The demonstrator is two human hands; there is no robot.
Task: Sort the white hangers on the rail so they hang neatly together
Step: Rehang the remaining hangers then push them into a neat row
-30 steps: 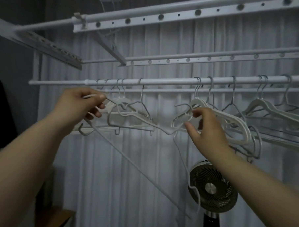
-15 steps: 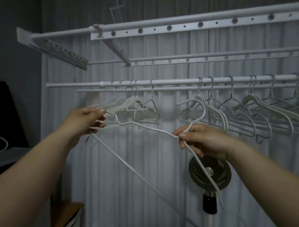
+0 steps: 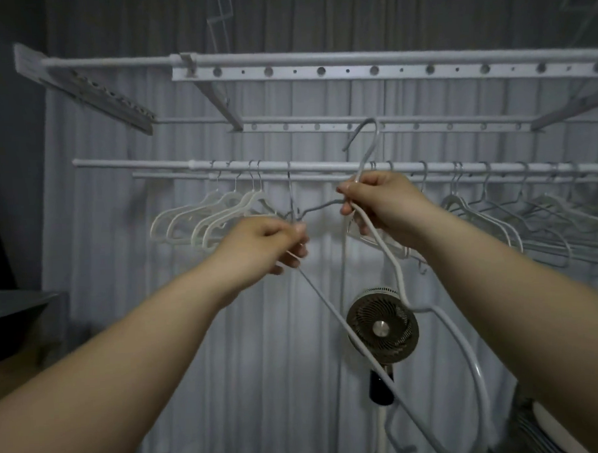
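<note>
Held thing: one white hanger (image 3: 399,280), off the rail and carried between both hands in front of the rail (image 3: 133,162).
Right hand (image 3: 385,205): fingers clenched round the hanger's neck, just under the hook.
Left hand (image 3: 264,241): fingers pinching the hanger's left shoulder end, where the bottom bar meets it.
Long axis: tilted, running from the left hand, up and to the left, down to the lower right. The far shoulder hangs low in front of the fan (image 3: 381,329).
Hook (image 3: 369,153): stands up out of the right fist, with its bend above the rail and its tip turned down to the left.
Deciding relation: the rail passes just below the hook's bend and seems to lie farther from the person. The hook probably has to go forward and then down to catch it.
Nearer hand: the right one governs the hook. The left only steadies the low end and would have to level it.
Left cluster (image 3: 218,212): several white hangers hanging close together on the rail, just left of the left hand, with one thin wire hanger beside them.
Right group (image 3: 489,218): more hangers, spread loosely along the rail to the right.
In the way: the right group's nearest hooks sit right behind the right hand, so the low shoulder could snag them.
Behind: a pale curtain (image 3: 157,318) and, higher, a perforated bar (image 3: 345,70).
</note>
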